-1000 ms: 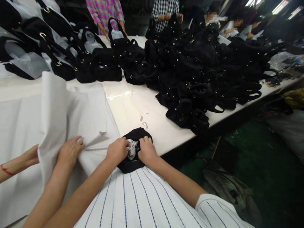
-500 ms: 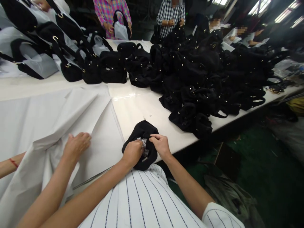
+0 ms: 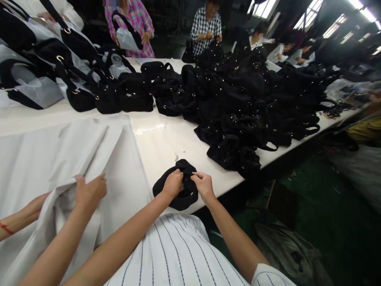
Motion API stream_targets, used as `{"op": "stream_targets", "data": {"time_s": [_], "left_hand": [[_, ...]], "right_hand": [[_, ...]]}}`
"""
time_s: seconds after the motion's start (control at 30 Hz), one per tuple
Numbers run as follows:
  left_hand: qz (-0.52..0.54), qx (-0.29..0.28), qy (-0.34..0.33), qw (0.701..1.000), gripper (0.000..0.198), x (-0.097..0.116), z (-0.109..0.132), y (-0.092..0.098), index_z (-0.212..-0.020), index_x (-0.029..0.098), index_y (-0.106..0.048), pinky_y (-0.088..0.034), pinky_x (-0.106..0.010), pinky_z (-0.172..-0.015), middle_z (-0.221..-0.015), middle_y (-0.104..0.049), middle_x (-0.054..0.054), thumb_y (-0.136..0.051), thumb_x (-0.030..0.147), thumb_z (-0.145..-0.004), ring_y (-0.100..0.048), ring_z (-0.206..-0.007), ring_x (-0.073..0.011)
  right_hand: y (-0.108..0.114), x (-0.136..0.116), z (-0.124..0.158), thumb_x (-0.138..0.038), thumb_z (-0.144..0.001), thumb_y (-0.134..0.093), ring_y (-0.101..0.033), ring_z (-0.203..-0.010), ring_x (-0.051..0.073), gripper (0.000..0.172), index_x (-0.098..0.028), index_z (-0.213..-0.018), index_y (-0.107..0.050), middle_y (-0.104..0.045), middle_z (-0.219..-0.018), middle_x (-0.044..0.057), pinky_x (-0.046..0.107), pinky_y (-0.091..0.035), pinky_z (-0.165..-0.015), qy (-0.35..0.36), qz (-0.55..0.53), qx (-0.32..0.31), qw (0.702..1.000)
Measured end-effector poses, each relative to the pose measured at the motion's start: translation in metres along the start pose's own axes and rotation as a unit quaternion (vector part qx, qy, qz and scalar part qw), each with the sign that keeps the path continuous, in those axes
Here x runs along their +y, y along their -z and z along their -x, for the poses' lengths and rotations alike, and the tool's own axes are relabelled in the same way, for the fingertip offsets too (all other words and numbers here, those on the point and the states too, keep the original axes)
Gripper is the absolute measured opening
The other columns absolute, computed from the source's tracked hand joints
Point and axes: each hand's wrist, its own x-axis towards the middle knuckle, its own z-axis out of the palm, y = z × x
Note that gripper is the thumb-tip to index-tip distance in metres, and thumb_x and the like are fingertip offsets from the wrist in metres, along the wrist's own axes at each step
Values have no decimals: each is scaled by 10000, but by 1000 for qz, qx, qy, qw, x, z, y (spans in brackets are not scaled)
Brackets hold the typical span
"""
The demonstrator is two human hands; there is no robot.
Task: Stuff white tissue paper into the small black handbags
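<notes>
A small black fabric bag (image 3: 162,183) sits at the table's front edge, its opening turned up towards me. My left hand (image 3: 173,184) is closed in a fist at the opening, and its fingertips are partly hidden against the dark cloth. Thumb and fingers of my right hand (image 3: 203,186) pinch the bag's right rim. Inside the bag the dark interior shows little detail, with a small pale spot low on the right.
A neighbour's hand (image 3: 91,192) grips a large pale grey sheet (image 3: 119,174) on the left. Black bags lie in a big pile (image 3: 238,91) on the white table (image 3: 160,139). A person in a pink plaid shirt (image 3: 145,18) holds a bag across the table.
My left hand has moved up slightly along the bag's opening, and the whitish crumpled material seen inside is now mostly out of sight. The neighbour's hands have gathered the grey sheet.
</notes>
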Motion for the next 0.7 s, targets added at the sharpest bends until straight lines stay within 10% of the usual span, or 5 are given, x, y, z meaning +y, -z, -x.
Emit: {"op": "stream_targets", "data": {"time_s": [0.23, 0.43, 0.6, 0.7], "left_hand": [[-4, 125, 147, 981, 193, -25, 27, 13, -969, 207, -537, -477, -323, -765, -999, -522, -69, -583, 217, -782, -523, -973, -232], [-84, 37, 204, 975, 274, -35, 13, 18, -1053, 187, -469, -442, -305, -731, -1002, -509, -98, -436, 61, -811, -530, -947, -228], [-153, 56, 118, 980, 269, -40, 12, 16, -1030, 172, -497, -431, -305, -742, -984, -551, -105, -320, 48, -870, -541, -950, -228], [-175, 66, 67, 980, 257, -44, 16, 15, -961, 162, -534, -424, -301, -726, -932, -589, -98, -313, 59, -879, -571, -911, -224]], "right_hand": [[-13, -3, -12, -270, -604, -652, -606, -689, 173, 308, -128, -857, -754, -715, -736, 38, 257, -454, -630, -38, -39, 14, 998], [-23, -6, -18, -292, -630, -628, -610, -697, 174, 277, -145, -836, -740, -708, -733, 26, 265, -463, -657, -9, 31, -14, 999], [-14, -14, -18, -284, -688, -582, -594, -677, 159, 337, -171, -981, -705, -669, -732, 0, 274, -483, -681, 32, 172, -42, 984], [-11, -34, -7, -200, -734, -549, -595, -844, 176, 410, -206, -1133, -642, -661, -897, 24, 304, -480, -823, 173, 305, -18, 937]]}}
